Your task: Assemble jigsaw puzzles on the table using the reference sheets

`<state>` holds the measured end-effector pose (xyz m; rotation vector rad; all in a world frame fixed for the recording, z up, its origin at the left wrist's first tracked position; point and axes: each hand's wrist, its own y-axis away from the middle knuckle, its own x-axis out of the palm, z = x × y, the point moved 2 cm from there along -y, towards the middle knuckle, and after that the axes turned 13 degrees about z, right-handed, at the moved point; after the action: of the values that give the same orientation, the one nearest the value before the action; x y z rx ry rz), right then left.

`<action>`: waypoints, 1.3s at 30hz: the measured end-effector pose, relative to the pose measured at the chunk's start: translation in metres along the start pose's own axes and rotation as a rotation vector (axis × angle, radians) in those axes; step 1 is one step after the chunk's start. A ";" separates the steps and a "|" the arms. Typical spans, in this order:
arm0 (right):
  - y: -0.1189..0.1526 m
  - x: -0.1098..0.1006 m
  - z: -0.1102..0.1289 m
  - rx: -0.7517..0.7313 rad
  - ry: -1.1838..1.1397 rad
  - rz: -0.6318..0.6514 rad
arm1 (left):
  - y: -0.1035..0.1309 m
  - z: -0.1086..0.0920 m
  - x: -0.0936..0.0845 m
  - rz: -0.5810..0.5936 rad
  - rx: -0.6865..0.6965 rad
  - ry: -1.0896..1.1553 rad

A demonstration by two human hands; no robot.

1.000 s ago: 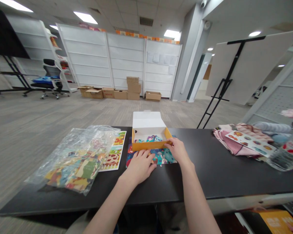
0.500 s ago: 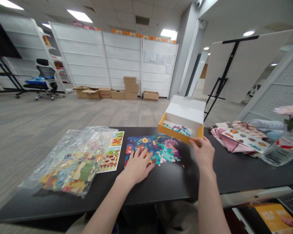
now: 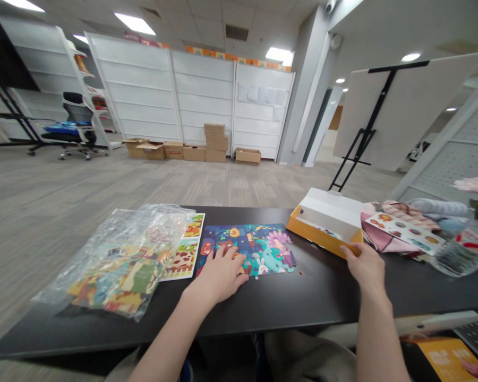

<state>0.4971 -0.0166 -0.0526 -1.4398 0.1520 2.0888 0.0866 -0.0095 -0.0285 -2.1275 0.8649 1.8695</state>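
Note:
A partly joined puzzle (image 3: 269,249) with a dark blue and teal animal scene lies flat on the black table. My left hand (image 3: 221,270) rests on its left part, fingers spread, holding nothing. My right hand (image 3: 364,265) grips the near right corner of an open yellow box (image 3: 318,236), thumb on the rim. The box has a white inside and a raised white lid; a few puzzle pieces show low inside it. It sits on or just over the table, right of the puzzle.
Left of the puzzle, a clear plastic bag (image 3: 131,270) of colourful pieces overlaps a picture sheet (image 3: 183,257). At the right are folded cloths (image 3: 378,233), a sticker sheet (image 3: 406,232) and a clear vase (image 3: 466,249). The table's near edge (image 3: 279,326) is close to my forearms.
My right hand has moved the yellow box to the right and lower, away from above the puzzle's right end. My left hand stays on the puzzle.

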 end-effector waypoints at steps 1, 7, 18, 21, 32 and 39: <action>-0.003 0.001 -0.008 -0.015 0.002 0.017 | 0.000 0.001 0.000 0.001 -0.002 0.004; -0.018 0.001 -0.054 -0.010 0.099 0.030 | 0.001 -0.005 -0.002 -0.008 -0.035 -0.004; 0.010 -0.032 0.026 -0.245 -0.144 -0.096 | -0.003 -0.001 -0.006 -0.032 0.025 0.031; 0.028 -0.014 0.072 -0.391 -0.288 0.305 | -0.002 0.001 -0.007 -0.029 0.053 0.042; 0.053 0.030 0.120 -0.436 -0.048 0.635 | 0.001 -0.002 -0.008 -0.040 0.040 0.022; 0.059 0.026 0.120 -0.417 -0.043 0.663 | 0.002 -0.002 -0.005 -0.059 0.046 0.036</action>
<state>0.3620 -0.0048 -0.0404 -1.7505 0.2068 2.8142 0.0865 -0.0107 -0.0234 -2.1418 0.8354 1.7706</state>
